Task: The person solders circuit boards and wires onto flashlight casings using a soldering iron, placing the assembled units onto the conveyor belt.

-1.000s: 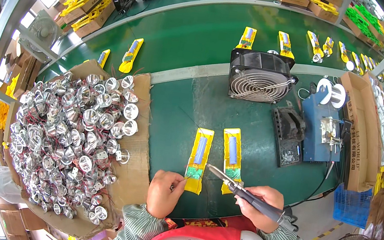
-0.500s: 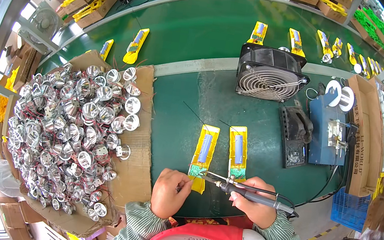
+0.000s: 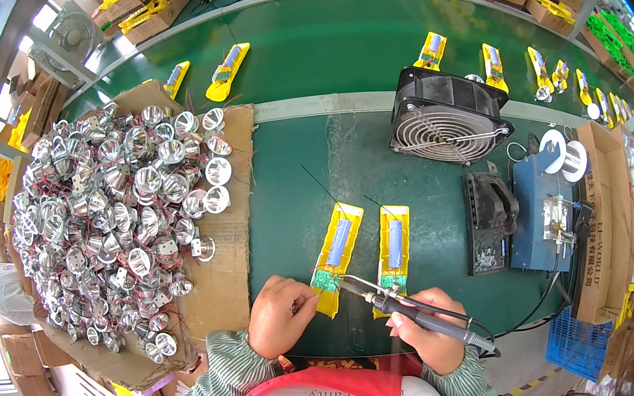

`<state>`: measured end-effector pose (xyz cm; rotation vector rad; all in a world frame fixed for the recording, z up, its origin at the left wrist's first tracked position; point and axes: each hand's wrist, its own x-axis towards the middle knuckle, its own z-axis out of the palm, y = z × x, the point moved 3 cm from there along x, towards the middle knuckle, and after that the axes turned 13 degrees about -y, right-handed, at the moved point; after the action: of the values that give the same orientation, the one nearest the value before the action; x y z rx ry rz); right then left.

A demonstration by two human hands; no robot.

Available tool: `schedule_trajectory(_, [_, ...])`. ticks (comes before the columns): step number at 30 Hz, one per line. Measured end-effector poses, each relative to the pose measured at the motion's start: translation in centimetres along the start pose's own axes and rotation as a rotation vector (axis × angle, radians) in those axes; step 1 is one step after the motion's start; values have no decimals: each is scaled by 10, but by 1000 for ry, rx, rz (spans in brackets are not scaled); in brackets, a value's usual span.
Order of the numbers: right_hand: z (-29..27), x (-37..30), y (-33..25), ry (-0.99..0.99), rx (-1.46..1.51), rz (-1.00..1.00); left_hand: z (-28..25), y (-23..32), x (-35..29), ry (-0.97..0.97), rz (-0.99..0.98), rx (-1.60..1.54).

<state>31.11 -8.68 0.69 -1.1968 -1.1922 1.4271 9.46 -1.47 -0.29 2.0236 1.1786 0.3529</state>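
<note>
Where it slanted steeply, the soldering iron (image 3: 440, 326) now slopes gently.

The soldering iron (image 3: 429, 322) has turned more sideways.

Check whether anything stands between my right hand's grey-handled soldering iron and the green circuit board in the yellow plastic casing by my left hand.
Nothing visible blocks the grey-handled soldering iron from the green circuit board; whether they touch is unclear. Your right hand holds it over the lower part of the second yellow plastic casing.
</note>
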Motion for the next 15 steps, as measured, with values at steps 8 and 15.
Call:
schedule_trajectory(8, [1,-4,-1,-11,-59,-42,0,4,-1,15,35,33])
schedule_trajectory(15, [6,4,1,-15,-89,-81,1,-2,1,58,-57,-166])
